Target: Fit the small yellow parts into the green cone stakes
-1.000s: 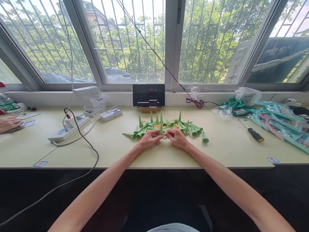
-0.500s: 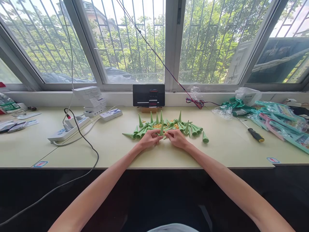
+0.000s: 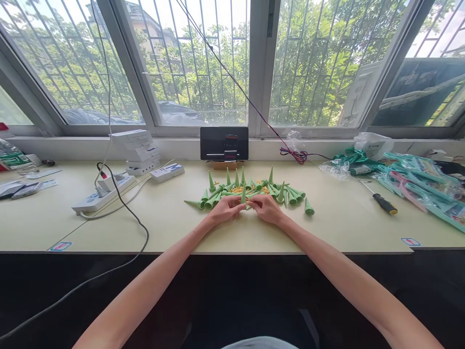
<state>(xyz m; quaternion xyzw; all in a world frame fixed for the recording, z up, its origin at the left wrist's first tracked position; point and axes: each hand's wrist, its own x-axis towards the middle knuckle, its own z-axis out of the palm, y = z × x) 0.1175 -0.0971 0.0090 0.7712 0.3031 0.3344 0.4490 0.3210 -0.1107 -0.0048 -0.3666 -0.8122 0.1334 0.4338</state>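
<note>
A heap of several green plastic cones (image 3: pixel 254 190) lies on the pale table (image 3: pixel 174 228) in front of me, some upright, some on their sides, with small yellow bits (image 3: pixel 238 189) among them. My left hand (image 3: pixel 225 209) is closed around one green cone (image 3: pixel 243 194), which points up between my hands. My right hand (image 3: pixel 267 208) sits close beside it with fingers pinched together at the cone's base. What the right fingers hold is too small to make out.
A black phone on a stand (image 3: pixel 224 143) stands behind the heap. At left lie a white power strip (image 3: pixel 103 193), a black cable (image 3: pixel 134 218) and stacked white boxes (image 3: pixel 136 151). At right lie a screwdriver (image 3: pixel 379 198), plastic bags (image 3: pixel 339 165) and teal packages (image 3: pixel 421 182).
Another person's hand at the far left edge has withdrawn from view. My hands stay in place, fingers shifting slightly around the cone.
</note>
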